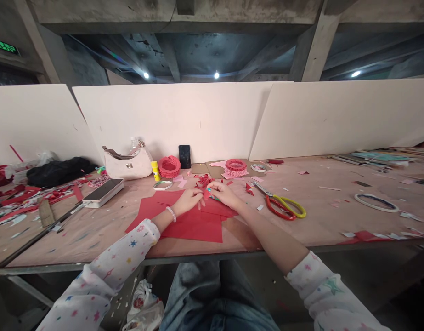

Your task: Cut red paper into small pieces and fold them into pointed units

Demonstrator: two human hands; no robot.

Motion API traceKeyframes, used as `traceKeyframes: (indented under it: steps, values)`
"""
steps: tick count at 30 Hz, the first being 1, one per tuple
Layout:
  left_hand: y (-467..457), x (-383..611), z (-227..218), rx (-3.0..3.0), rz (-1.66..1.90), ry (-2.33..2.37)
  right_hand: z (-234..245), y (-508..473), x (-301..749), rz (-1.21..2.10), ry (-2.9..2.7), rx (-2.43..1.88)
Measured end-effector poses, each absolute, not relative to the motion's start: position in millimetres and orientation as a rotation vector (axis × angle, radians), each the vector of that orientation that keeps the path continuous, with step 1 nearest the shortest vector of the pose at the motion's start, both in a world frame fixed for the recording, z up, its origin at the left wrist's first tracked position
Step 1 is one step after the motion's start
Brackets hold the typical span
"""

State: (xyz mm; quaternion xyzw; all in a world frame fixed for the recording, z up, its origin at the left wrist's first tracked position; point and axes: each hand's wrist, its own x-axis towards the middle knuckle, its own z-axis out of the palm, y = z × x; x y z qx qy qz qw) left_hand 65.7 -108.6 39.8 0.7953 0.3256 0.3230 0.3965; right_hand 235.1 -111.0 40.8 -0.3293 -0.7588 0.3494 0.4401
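Observation:
My left hand and my right hand meet over a stack of red paper sheets on the wooden table. Both hands have their fingers pinched together on a small red paper piece between them. A green-tipped thing shows at my right fingers; I cannot make out what it is. Just beyond the hands lies a small heap of folded red paper bits. Scissors with red and yellow handles lie to the right of my right hand.
A white handbag, a yellow glue stick, a red woven paper basket, a dark phone and a pink paper basket stand along the white back boards. Tape rolls and scraps are scattered. A white box sits left.

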Motion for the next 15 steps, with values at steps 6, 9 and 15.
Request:
traceKeyframes:
  steps: [6,9,15]
  values:
    - [-109.0,65.1,39.8,2.106,0.861,0.846,42.7,-113.1,232.3,0.890,-1.848,-0.854]
    - [-109.3,64.8,40.4,2.123,0.877,0.852,41.9,-112.6,232.9,0.882,-1.842,-0.872]
    - [-111.1,66.0,39.5,2.169,0.817,0.779,39.1,-113.5,232.2,0.856,-1.949,-0.846]
